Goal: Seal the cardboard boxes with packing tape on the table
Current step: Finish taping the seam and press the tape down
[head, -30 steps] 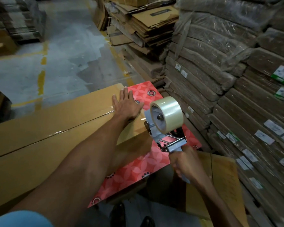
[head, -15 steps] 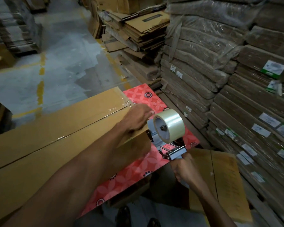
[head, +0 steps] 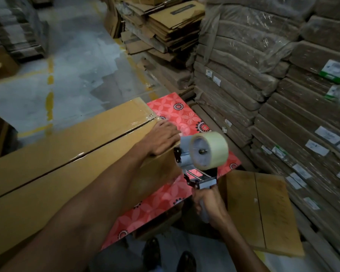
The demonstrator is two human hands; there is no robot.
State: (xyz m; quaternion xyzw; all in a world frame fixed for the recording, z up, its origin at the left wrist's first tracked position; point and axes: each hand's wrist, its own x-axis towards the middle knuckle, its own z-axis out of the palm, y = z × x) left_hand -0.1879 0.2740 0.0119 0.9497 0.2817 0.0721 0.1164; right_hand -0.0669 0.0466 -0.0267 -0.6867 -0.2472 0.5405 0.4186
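Long cardboard box [head: 67,163] lies flat on the counter [head: 185,116] (red floral cover). Top flaps meet in a lengthwise seam, and glossy clear tape shows along it.

State, left hand [head: 163,138]: palm down on the box end nearest the dispenser, fingers bent over the end edge, pressing, nothing enclosed.

State, right hand [head: 208,205]: wrapped tight round the handle of the tape dispenser [head: 194,167]. Its clear tape roll [head: 210,152] sits just beside the box end.

Handling, judged: box likely light for its length, stiff along the edges, flaps springy near the seam, so hold it down at a corner or end edge. Tape thin and clingy, apt to wrinkle if pulled slack.

Writing: white labels [head: 322,134] on the wrapped stacks [head: 243,55] at right, too small to read. No legible print on the box.
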